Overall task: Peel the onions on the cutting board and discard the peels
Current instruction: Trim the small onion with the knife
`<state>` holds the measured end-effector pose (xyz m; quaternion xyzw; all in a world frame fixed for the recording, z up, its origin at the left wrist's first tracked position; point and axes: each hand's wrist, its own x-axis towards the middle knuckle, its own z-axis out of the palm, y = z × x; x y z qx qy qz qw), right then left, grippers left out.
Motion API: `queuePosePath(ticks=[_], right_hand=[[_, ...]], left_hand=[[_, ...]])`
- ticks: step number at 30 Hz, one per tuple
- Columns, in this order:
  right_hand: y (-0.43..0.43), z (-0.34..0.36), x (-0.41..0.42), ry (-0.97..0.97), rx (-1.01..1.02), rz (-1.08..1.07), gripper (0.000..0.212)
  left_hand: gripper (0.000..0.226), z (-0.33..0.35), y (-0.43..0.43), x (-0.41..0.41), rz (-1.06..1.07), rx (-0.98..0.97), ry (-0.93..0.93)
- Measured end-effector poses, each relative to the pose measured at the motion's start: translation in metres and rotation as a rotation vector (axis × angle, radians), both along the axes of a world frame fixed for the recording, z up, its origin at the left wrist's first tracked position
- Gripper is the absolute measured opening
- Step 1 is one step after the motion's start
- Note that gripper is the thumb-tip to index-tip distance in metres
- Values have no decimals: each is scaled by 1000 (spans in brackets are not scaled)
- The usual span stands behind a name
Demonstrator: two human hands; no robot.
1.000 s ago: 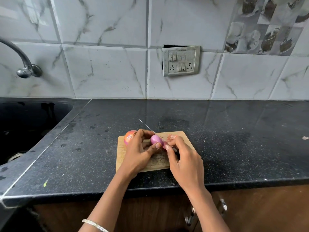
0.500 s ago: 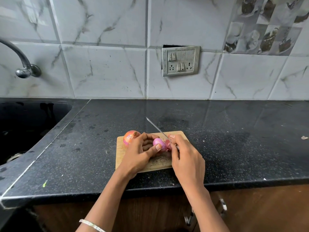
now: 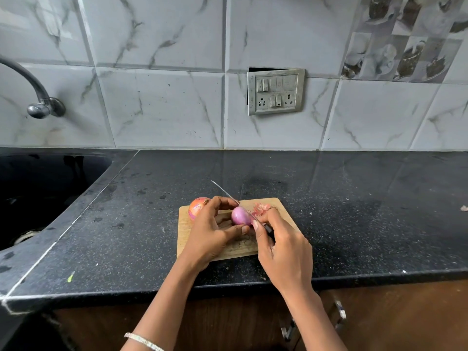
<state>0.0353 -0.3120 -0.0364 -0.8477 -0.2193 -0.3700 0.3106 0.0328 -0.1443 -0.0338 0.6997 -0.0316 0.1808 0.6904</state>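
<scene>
A small wooden cutting board (image 3: 283, 206) lies on the black counter. My left hand (image 3: 211, 231) grips a peeled purple onion (image 3: 240, 215) above the board. My right hand (image 3: 283, 252) holds a knife (image 3: 228, 195) whose thin blade rests against the onion's right side and points up and left. An unpeeled orange-pink onion (image 3: 198, 206) sits at the board's far left corner, partly behind my left hand. Loose reddish peels (image 3: 260, 207) lie on the board's far right part, beside my right fingers.
A dark sink (image 3: 38, 196) is sunk into the counter at the left, with a metal tap (image 3: 38, 97) on the wall above. A switch plate (image 3: 276, 91) is on the tiled wall. A small scrap (image 3: 464, 208) lies far right. Cabinet handles (image 3: 339, 315) show below the counter.
The knife blade has swung and now lies against the purple onion's right side. More reddish peel lies on the board's far right. Both hands stay over the board.
</scene>
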Motion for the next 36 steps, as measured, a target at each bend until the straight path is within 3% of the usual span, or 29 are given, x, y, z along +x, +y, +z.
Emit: queuePosePath(ticks=[20, 26, 36], right_hand=[[7, -1, -2, -39, -136, -123, 8], [10, -1, -2, 2, -211, -199, 11], [6, 4, -1, -27, -80, -213, 18]], left_hand=[[43, -1, -8, 0, 242, 340, -79], [42, 2, -7, -1, 196, 323, -51], [49, 2, -5, -4, 125, 152, -20]])
